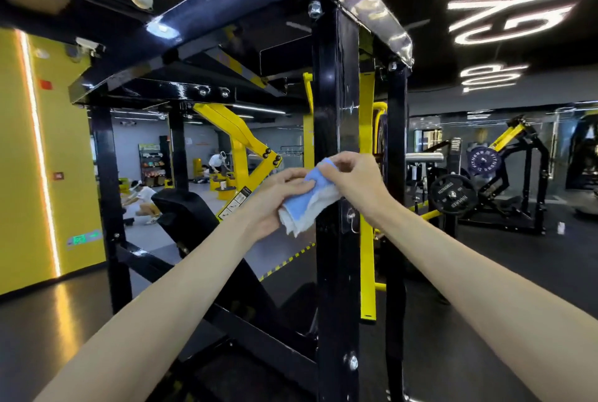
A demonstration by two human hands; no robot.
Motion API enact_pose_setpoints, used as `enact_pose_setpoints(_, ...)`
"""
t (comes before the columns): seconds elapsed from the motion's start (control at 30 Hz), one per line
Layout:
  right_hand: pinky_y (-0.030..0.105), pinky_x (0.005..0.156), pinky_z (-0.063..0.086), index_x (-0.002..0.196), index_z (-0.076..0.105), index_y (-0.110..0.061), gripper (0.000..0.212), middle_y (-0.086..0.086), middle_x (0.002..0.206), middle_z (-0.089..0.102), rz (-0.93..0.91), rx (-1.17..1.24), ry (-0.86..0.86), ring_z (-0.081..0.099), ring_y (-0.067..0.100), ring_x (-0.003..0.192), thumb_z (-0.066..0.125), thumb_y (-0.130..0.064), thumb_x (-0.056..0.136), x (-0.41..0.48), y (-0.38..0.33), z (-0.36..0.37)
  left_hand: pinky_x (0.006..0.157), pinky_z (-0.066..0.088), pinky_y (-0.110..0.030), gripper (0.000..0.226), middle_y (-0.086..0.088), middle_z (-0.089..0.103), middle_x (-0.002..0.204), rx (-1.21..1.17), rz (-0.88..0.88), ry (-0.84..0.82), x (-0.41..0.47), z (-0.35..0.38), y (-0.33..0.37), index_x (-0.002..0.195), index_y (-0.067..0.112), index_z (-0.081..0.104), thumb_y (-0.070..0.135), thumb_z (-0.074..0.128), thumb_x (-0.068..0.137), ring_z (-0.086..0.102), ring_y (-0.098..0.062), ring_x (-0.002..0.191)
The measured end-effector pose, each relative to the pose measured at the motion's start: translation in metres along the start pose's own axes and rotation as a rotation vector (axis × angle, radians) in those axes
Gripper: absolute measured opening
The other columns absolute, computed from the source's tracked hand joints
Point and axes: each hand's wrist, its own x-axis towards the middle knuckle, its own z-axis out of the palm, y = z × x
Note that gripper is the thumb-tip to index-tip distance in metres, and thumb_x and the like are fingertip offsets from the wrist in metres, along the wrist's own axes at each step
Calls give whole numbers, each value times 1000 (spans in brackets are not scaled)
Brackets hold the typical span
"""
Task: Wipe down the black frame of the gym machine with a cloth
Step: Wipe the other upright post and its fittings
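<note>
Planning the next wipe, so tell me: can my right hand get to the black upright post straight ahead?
Probably yes. The right hand pinches the blue and white cloth directly before the black upright post, and nothing shows between them. The left hand grips the cloth too.

Cloth [307,199] before the frame post [335,130], between both hands.

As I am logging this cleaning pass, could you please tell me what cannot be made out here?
- Head view: whether the cloth touches the black upright post; the left hand and right hand gripping it cover that spot.
- Head view: the post's foot, cut off by the bottom edge.
- Head view: the label on the yellow arm, too small to read.
</note>
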Motion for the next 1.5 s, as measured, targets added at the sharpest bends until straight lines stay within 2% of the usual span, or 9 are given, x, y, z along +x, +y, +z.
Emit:
enact_pose_setpoints(0.17,26,63,44,76,70,-7,16,4,72,65,23,23,18,55,11,67,68,-17,88,8,3,-5,76,54,-36,29,-6,70,98,-10,-78,-61,-17,-1,-15,108,11,64,18,64,80,68,-21,85)
enact_pose_setpoints(0.3,31,53,49,79,71,-3,17,3,67,63,84,5,-104,55,14,59,69,-17,87,6,6,0,77,51,-27,40,0,59,102,198,113,281,-22,-1,-25,110,21,61,28,77,74,61,-13,89)
enact_pose_setpoints(0.47,37,62,57,86,72,-8,12,10,83,68,179,118,-151,63,20,70,70,-20,86,1,12,17,79,49,-20,36,-7,57,102,511,134,287,-34,3,-27,107,18,59,20,78,77,57,-14,88)
enact_pose_setpoints(0.6,28,64,56,113,60,-9,31,16,102,64,300,396,-339,66,23,80,71,-21,87,-3,7,19,98,48,-49,31,-11,66,116,369,81,427,-50,-7,-25,115,15,65,25,69,86,65,-25,104)
enact_pose_setpoints(0.73,26,69,58,121,56,-5,45,22,107,60,260,435,-431,65,31,94,73,3,80,-11,8,24,81,55,-38,25,-14,68,108,277,51,360,-65,-11,-27,112,6,66,21,54,96,65,-26,99)
enact_pose_setpoints(0.97,36,76,59,112,61,-6,40,10,76,61,192,355,-382,66,27,80,79,-7,77,-16,13,47,95,50,-36,32,-10,67,117,262,18,315,-79,-5,-31,122,6,62,25,48,99,62,-23,109)
enact_pose_setpoints(1.2,23,82,55,114,62,-10,28,0,94,63,82,304,-524,63,11,85,69,-14,88,-24,4,61,103,44,-45,43,-16,55,136,-115,-74,520,-91,-29,-31,135,8,52,33,39,103,55,-28,122)
enact_pose_setpoints(1.33,3,64,42,115,62,-16,38,-10,96,57,-78,75,-605,54,6,86,76,-18,80,-33,0,71,95,49,-41,55,-18,58,131,-217,-37,556,-99,-38,-21,135,7,50,46,33,101,59,-29,117)
enact_pose_setpoints(1.5,14,59,38,123,57,-13,42,-8,86,51,-43,10,-531,50,7,74,63,-4,83,-34,6,85,84,55,-35,26,-15,68,112,-118,-33,561,-106,-39,-17,119,5,59,20,47,100,66,-25,99)
